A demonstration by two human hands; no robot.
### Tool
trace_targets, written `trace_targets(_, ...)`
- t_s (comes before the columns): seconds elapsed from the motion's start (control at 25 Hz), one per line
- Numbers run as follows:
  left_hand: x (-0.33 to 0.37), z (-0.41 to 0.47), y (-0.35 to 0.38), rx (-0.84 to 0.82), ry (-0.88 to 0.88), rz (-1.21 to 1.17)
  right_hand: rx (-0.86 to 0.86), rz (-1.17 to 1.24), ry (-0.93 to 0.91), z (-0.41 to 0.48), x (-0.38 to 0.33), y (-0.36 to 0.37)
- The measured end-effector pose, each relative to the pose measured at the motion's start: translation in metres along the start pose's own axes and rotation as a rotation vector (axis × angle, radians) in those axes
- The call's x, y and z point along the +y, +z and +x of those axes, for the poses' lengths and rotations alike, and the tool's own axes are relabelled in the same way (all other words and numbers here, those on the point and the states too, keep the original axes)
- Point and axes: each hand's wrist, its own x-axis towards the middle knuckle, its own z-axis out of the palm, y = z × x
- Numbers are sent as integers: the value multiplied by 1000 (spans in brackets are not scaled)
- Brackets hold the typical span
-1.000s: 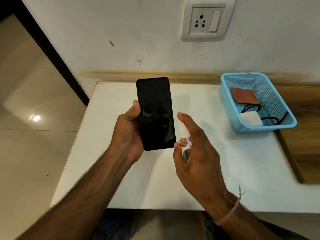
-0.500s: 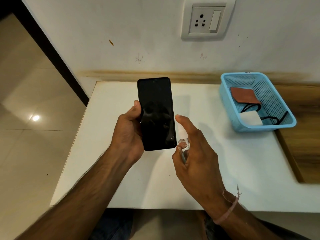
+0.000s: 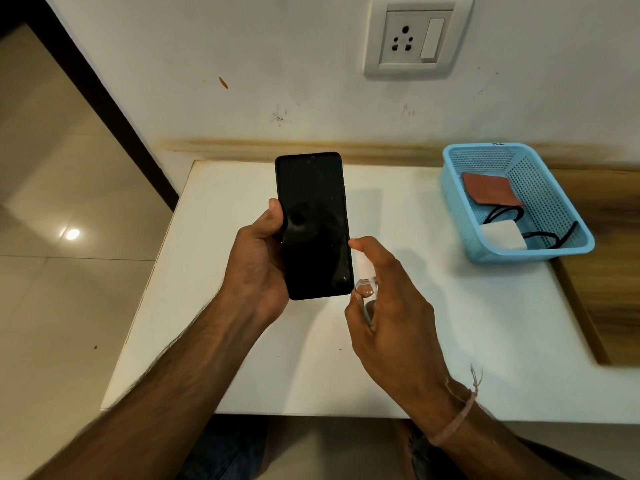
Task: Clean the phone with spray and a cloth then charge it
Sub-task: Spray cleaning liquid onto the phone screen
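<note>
My left hand (image 3: 258, 268) holds a black phone (image 3: 313, 225) upright over the white table (image 3: 485, 334), screen towards me, with fine droplets on the glass. My right hand (image 3: 391, 306) grips a small clear spray bottle (image 3: 366, 289) just right of the phone's lower corner; its index finger lies on the white nozzle, which points at the screen. Most of the bottle is hidden by the fingers. A brown cloth (image 3: 491, 188) and a white charger (image 3: 504, 235) with a black cable (image 3: 550, 237) lie in the blue basket (image 3: 457, 202).
A wall socket with a switch (image 3: 417, 36) sits on the wall above the table. A wooden surface (image 3: 609, 265) adjoins the table on the right. Tiled floor (image 3: 52, 271) lies to the left, past the table's edge.
My right index finger has pressed lower on the spray nozzle and come closer to the phone's right edge. The phone has shifted very slightly right.
</note>
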Motion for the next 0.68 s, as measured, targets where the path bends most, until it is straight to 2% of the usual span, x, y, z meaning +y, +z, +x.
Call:
trace_targets(0.4,-1,1,0,-8,-8,10,23,39,-13,2,3,0)
trace_targets(0.68,-2,3,-1,-31,-8,-20,90,222,48,18,-2,-6)
